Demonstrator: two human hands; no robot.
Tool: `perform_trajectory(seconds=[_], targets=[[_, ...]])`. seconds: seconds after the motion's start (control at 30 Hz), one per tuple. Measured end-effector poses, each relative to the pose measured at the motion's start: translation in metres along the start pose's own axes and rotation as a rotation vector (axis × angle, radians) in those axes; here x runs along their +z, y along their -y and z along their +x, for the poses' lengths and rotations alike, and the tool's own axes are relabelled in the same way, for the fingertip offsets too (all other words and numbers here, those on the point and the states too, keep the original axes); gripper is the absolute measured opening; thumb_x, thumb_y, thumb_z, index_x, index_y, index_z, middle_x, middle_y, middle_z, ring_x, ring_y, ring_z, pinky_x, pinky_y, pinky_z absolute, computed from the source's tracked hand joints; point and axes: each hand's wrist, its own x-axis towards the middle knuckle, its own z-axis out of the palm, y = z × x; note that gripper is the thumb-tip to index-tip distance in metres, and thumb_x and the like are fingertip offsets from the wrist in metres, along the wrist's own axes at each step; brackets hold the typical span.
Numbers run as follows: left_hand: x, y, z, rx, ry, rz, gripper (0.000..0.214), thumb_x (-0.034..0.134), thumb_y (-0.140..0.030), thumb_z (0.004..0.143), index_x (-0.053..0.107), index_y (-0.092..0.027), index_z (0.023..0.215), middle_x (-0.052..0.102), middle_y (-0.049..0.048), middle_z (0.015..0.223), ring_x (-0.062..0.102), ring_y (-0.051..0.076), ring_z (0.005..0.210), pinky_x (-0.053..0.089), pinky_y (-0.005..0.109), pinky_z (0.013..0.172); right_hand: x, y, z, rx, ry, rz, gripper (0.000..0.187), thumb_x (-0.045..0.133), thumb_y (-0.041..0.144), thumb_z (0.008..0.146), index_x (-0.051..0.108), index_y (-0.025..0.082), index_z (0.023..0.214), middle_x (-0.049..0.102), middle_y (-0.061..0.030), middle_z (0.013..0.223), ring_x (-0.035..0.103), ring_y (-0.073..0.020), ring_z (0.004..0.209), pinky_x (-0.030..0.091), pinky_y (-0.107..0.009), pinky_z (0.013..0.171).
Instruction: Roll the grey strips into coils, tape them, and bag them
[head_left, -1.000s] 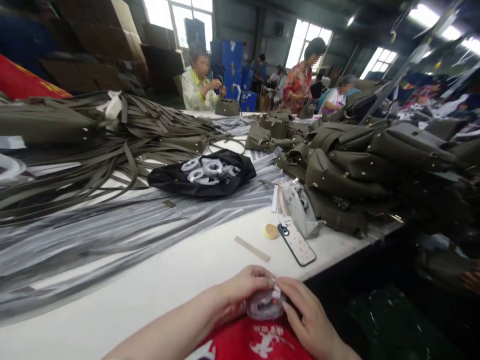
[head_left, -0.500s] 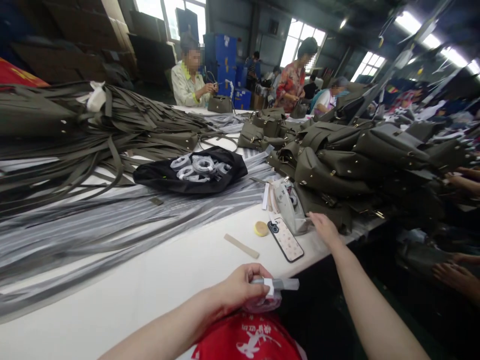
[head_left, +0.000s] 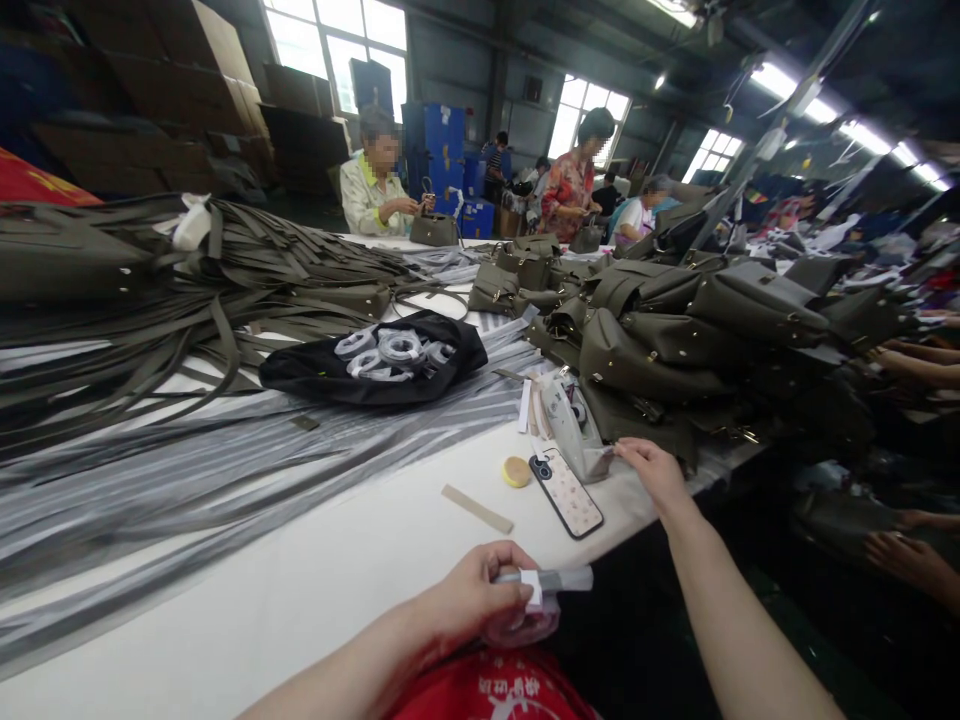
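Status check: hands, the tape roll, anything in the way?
Left hand shut on tape roll, strip end sticking out. Right hand out at clear pouch corner, grip unclear. Phone beside the pouch, olive bags piled behind it.

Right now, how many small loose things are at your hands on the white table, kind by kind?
Clear tape roll, in left hand: 1
Grey plastic pouch, touched by right hand: 1
Phone in pale dotted case: 1
Round yellow disc: 1
Flat tan strip: 1
Total: 5

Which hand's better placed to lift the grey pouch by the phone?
Right: right hand touches the grey pouch; left hand is far back, shut on a tape roll.
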Motion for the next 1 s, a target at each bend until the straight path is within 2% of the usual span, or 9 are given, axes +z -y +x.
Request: perform_trajectory(seconds=[0.17, 0.3, 0.4, 0.47, 0.57, 0.63, 0.73, 0.87, 1.0], targets=[[0.005, -0.002, 0.002, 0.0, -0.01, -0.016, 0.041, 0.082, -0.031, 0.059, 0.06, -0.013, 0.088, 0.064, 0.0031, 0.069, 0.053, 0.009, 0.054, 0.037, 0.02, 0.052, 0.0, -0.006, -0.02, 0.108, 0.056, -0.005, 0.029, 0.072, 0.046, 0.068, 0.071, 0.017, 0.071, 0.073, -0.006, 0.068, 0.069, -0.0233, 0.073, 0.052, -0.033, 0.069], [0.007, -0.007, 0.003, 0.023, -0.01, -0.007, 0.046, 0.085, -0.038, 0.058, 0.06, -0.012, 0.086, 0.066, 0.0046, 0.071, 0.054, 0.01, 0.056, 0.039, 0.021, 0.054, 0.004, -0.007, -0.024, 0.185, 0.119, 0.014, 0.028, 0.069, 0.041, 0.08, 0.065, 0.015, 0.069, 0.067, 0.0009, 0.058, 0.063, -0.0127, 0.051, 0.05, -0.025, 0.052], [0.005, -0.009, 0.005, 0.096, -0.009, 0.053, 0.047, 0.082, -0.044, 0.062, 0.06, -0.012, 0.09, 0.066, 0.0042, 0.074, 0.056, 0.011, 0.061, 0.04, 0.022, 0.058, 0.002, -0.001, -0.034, 0.208, 0.101, 0.006, 0.031, 0.075, 0.038, 0.073, 0.06, 0.016, 0.057, 0.06, 0.002, 0.047, 0.056, -0.0117, 0.041, 0.044, -0.024, 0.044], [0.003, -0.01, 0.008, 0.171, -0.034, 0.134, 0.046, 0.079, -0.046, 0.067, 0.06, -0.013, 0.093, 0.066, 0.0041, 0.077, 0.057, 0.012, 0.066, 0.041, 0.023, 0.061, -0.001, 0.008, -0.051, 0.197, 0.097, 0.026, 0.031, 0.076, 0.041, 0.068, 0.061, 0.017, 0.057, 0.061, 0.0001, 0.047, 0.056, -0.0131, 0.041, 0.044, -0.025, 0.043], [0.001, -0.009, 0.014, 0.28, -0.144, 0.28, 0.04, 0.073, -0.045, 0.074, 0.062, -0.013, 0.095, 0.066, 0.0047, 0.082, 0.058, 0.015, 0.075, 0.042, 0.025, 0.069, 0.002, 0.032, -0.094, 0.173, 0.139, 0.093, 0.033, 0.073, 0.05, 0.07, 0.066, 0.018, 0.072, 0.066, -0.0015, 0.058, 0.061, -0.0145, 0.051, 0.05, -0.026, 0.053], [0.001, -0.007, 0.019, 0.328, -0.217, 0.329, 0.037, 0.071, -0.043, 0.076, 0.062, -0.014, 0.096, 0.067, 0.0058, 0.088, 0.059, 0.017, 0.081, 0.044, 0.027, 0.076, 0.01, 0.051, -0.125, 0.168, 0.199, 0.15, 0.034, 0.071, 0.052, 0.074, 0.067, 0.018, 0.079, 0.068, -0.0017, 0.064, 0.061, -0.0146, 0.055, 0.051, -0.027, 0.058], [0.0, -0.005, 0.026, 0.359, -0.257, 0.351, 0.035, 0.069, -0.041, 0.078, 0.062, -0.014, 0.1, 0.067, 0.0061, 0.093, 0.059, 0.018, 0.085, 0.044, 0.029, 0.081, 0.028, 0.076, -0.163, 0.161, 0.31, 0.255, 0.03, 0.071, 0.049, 0.077, 0.068, 0.018, 0.08, 0.067, -0.0008, 0.063, 0.059, -0.0134, 0.053, 0.05, -0.026, 0.056], [0.0, -0.003, 0.026, 0.398, -0.274, 0.358, 0.031, 0.067, -0.036, 0.08, 0.061, -0.015, 0.102, 0.067, 0.0056, 0.094, 0.06, 0.017, 0.087, 0.045, 0.028, 0.083, 0.051, 0.087, -0.185, 0.204, 0.415, 0.338, 0.03, 0.072, 0.048, 0.077, 0.068, 0.018, 0.076, 0.065, 0.0008, 0.058, 0.057, -0.0116, 0.048, 0.048, -0.024, 0.05], [0.001, -0.005, 0.021, 0.424, -0.292, 0.361, 0.027, 0.066, -0.032, 0.08, 0.061, -0.014, 0.101, 0.067, 0.0054, 0.093, 0.06, 0.017, 0.085, 0.047, 0.028, 0.081, 0.064, 0.087, -0.186, 0.26, 0.443, 0.37, 0.035, 0.075, 0.052, 0.073, 0.067, 0.018, 0.072, 0.065, 0.0016, 0.056, 0.056, -0.01, 0.045, 0.046, -0.022, 0.047]])
